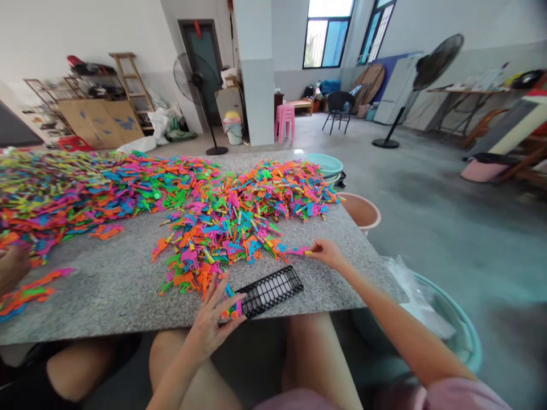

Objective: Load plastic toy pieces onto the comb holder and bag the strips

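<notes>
A loose heap of small bright plastic toys (239, 222), many of them pistol-shaped, spreads over the granite table. At the near edge lies a black mesh basket (273, 291) with a pale bottom. My left hand (209, 322) curls round a few of these toys (231, 304) at the basket's left end, fingers and thumb on either side; its fingertips touch the basket. To the right of the heap, my right hand (329, 253) pinches a pink toy (299, 251) with a yellow end between thumb and fingers, just above the table.
Another person's hand (15, 267) is at the far left, near a small row of toys (34, 293). A larger pile (85, 193) covers the back left. Beside the table stand a pink tub (363, 210) and a teal tub (465, 324) with clear plastic bags.
</notes>
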### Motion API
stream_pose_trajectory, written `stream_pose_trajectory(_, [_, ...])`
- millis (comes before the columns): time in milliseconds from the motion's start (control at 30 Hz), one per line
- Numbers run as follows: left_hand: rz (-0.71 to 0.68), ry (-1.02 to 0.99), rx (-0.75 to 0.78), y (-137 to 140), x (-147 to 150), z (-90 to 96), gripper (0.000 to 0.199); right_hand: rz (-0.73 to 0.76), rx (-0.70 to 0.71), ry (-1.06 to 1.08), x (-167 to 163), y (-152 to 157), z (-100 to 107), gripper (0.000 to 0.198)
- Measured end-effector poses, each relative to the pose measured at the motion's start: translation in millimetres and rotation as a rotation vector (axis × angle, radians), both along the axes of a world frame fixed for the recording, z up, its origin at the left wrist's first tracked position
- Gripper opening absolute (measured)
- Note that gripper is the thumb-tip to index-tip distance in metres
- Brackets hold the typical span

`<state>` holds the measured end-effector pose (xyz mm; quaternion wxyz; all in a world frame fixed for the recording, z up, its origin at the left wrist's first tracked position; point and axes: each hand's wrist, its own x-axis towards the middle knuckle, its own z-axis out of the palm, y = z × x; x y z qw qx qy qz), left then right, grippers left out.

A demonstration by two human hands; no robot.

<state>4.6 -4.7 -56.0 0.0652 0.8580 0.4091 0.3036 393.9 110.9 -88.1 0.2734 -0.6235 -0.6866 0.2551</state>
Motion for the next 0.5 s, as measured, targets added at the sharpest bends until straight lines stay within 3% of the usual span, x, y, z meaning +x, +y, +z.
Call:
stream_pose_trajectory(100, [-0.020,-0.011,-0.022,2,1,2.3,0.033,0.085,0.014,-0.360,16,-22,3,0.015])
stream_pose_trajectory(200, [-0.014,-0.004,-0.056,-1,4,7.7,0.032,0.063,0.074,-0.438,-1,-28,15,0.011])
stream_pose_trajectory(333, [0.029,0.020,-0.110,-8,7,15.2,0.032,0.043,0.124,-0.141,-69,-32,19,0.014])
stream_pose_trajectory(500, [0.060,0.054,-0.168,-16,2,19.6,0.033,0.300,0.050,0.205,-175,-43,1,0.005])
